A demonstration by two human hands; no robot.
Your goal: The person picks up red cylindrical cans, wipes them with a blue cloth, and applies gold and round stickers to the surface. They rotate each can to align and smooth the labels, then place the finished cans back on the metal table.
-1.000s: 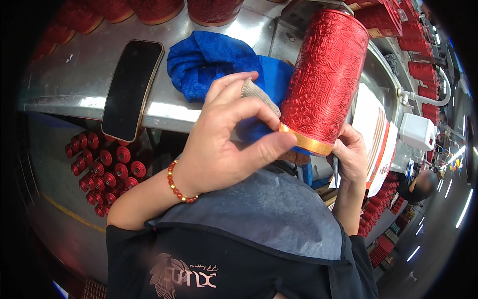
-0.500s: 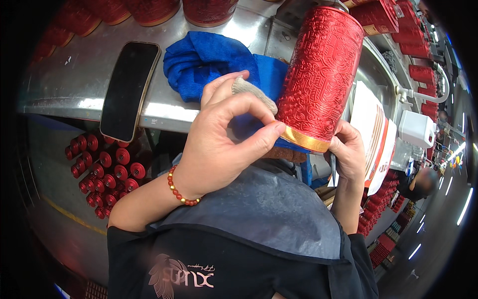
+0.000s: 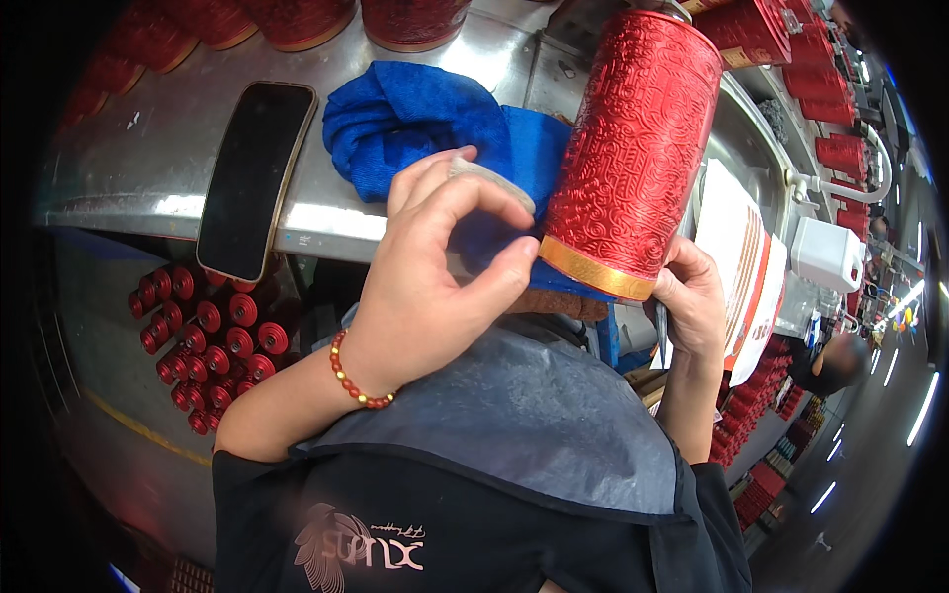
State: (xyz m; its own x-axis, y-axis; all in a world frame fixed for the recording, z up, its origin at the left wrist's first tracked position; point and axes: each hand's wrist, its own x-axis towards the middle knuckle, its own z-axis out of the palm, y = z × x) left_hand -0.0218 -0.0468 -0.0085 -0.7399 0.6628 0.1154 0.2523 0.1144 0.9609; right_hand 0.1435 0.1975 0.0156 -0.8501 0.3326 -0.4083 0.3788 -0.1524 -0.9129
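A red embossed canister [image 3: 633,148] lies tilted in front of me, a gold band [image 3: 593,271] around its near end. My right hand [image 3: 692,296] grips that end at its right edge, and a thin grey strip, perhaps a tool's blade, shows below the fingers. Left of the band is my left hand [image 3: 435,247], its thumb and forefinger bent and slightly apart from the canister. A folded beige cloth pad [image 3: 494,186] is tucked among its curled fingers. Behind it a bunched blue cloth [image 3: 410,119] lies on the metal table [image 3: 341,222].
A dark phone [image 3: 255,183] overhangs the table edge at left. Red canisters [image 3: 297,20] line the far side. Several red cylindrical parts [image 3: 213,331] stand below left. At right are a printed white and orange sheet [image 3: 746,282], a white jug [image 3: 828,255] and another person [image 3: 840,366] farther off.
My left thumb and forefinger have come off the gold band, and the hand has shifted slightly left with the beige pad. The canister and my right hand stay nearly still.
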